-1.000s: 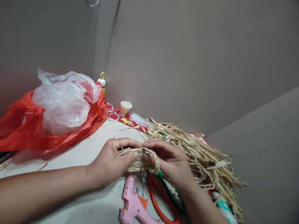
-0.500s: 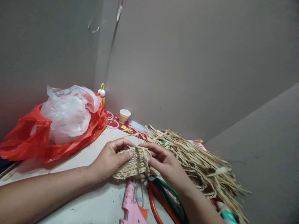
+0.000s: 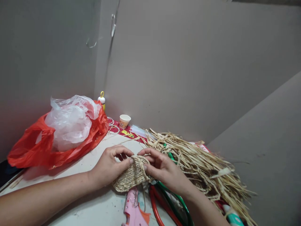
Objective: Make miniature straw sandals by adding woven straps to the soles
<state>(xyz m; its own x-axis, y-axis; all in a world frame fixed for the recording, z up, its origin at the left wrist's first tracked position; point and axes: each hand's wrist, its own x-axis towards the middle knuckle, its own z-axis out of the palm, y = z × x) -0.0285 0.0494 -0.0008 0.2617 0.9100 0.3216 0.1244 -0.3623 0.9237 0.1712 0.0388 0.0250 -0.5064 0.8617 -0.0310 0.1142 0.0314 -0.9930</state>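
A small woven piece of pale straw braid [image 3: 131, 176] is held just above the white tabletop [image 3: 77, 163]. My left hand [image 3: 108, 168] pinches its left upper edge, thumb on top. From the right, my right hand [image 3: 162, 171] grips the piece with curled fingers. Both hands meet at the top rim of the piece. A big loose bundle of raffia straw [image 3: 199, 166] lies right behind my right hand.
A pink glue gun [image 3: 134, 210] and red and green hoops [image 3: 164, 204] lie below the hands. A red plastic bag [image 3: 35, 150] with a clear bag [image 3: 70, 121] on it fills the left. A paper cup [image 3: 124, 120] and a small bottle [image 3: 102, 99] stand by the wall.
The woven piece has been turned from edge-up to more flat and lowered toward the table. Both hands shifted slightly down with it. The camera tilted up a little.
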